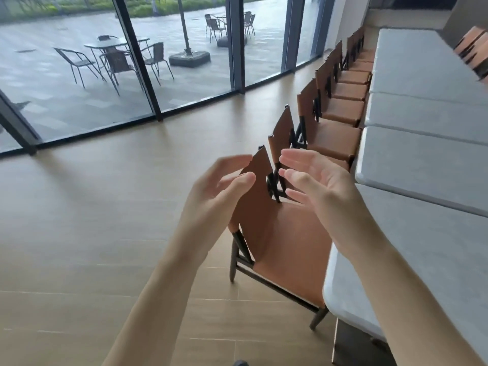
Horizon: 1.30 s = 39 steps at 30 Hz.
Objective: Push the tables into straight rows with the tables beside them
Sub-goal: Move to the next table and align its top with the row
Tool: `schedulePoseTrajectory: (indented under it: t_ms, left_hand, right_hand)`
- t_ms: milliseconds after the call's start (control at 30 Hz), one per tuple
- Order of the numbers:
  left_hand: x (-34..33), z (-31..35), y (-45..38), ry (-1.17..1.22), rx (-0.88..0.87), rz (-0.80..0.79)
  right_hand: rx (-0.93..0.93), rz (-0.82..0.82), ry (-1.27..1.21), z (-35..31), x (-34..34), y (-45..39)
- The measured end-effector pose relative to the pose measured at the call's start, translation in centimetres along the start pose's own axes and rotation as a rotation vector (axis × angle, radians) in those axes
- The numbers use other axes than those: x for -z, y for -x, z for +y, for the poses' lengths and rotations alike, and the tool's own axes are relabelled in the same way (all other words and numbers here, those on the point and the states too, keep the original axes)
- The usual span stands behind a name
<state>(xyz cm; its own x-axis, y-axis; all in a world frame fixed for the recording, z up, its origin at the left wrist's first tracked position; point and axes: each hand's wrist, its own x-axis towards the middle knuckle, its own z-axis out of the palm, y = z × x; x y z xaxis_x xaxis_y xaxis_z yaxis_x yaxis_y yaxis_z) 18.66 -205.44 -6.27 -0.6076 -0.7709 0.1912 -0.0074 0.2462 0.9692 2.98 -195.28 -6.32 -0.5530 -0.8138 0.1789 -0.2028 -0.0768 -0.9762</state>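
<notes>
A row of grey-white tables runs along the right side: the nearest table (422, 260), one beyond it (427, 159), and further tables (422, 64) stretching to the back. My left hand (221, 188) and my right hand (314, 188) are raised in mid-air, palms facing each other, fingers relaxed and holding nothing. Both hover over the nearest brown chair (285, 247), left of the nearest table, touching neither chair nor table.
A line of brown chairs (340, 112) with dark frames is tucked against the tables' left edge. Wooden floor (105, 220) spreads to the left. Glass walls with dark frames (137, 59) stand at the back, with patio chairs outside.
</notes>
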Motion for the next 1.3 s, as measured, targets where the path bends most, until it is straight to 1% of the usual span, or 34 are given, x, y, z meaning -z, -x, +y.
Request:
schedulePoseTrajectory:
  t_ms: [133,267,467,633,767,833,900,1133,1200,1300]
  left_hand:
    - [-0.7,0.1,-8.5,-0.055,-0.044,-0.081]
    - [-1.6,-0.2,-15.2,-0.061,-0.088,-0.141]
    - [-2.0,-1.6,-22.1,-0.019,-0.089,-0.217]
    - [0.5,-3.6,-26.2,0.007,-0.098,-0.296]
    - [4.3,-5.8,-29.4,0.07,-0.105,-0.329]
    - [7.3,-7.0,-31.1,0.074,-0.119,-0.346]
    - [10.9,-8.5,-33.4,0.075,-0.124,-0.351]
    - [23.4,-12.7,-42.9,0.06,-0.09,-0.338]
    - [25.5,-13.6,-45.7,0.057,-0.085,-0.353]
    - [26.7,-14.7,-48.8,0.088,-0.071,-0.393]
  right_hand:
    - [0.016,0.049,-0.021,0.8,0.8,-7.5]
    - [0.002,0.111,-0.019,1.3,1.5,-12.7]
    - [0.0,0.194,-0.005,1.4,1.2,-18.5]
    - [-0.014,0.237,-0.012,1.8,-2.0,-22.2]
    - [-0.02,0.214,0.039,2.6,-6.7,-25.7]
    - [-0.02,0.183,0.067,3.0,-10.1,-27.8]
    - [-0.013,0.185,0.057,3.5,-13.8,-30.4]
    - [-0.013,0.29,-0.034,4.7,-25.4,-39.8]
    - [-0.028,0.322,-0.046,5.3,-27.4,-41.6]
    - [-0.072,0.37,-0.047,6.1,-28.6,-43.6]
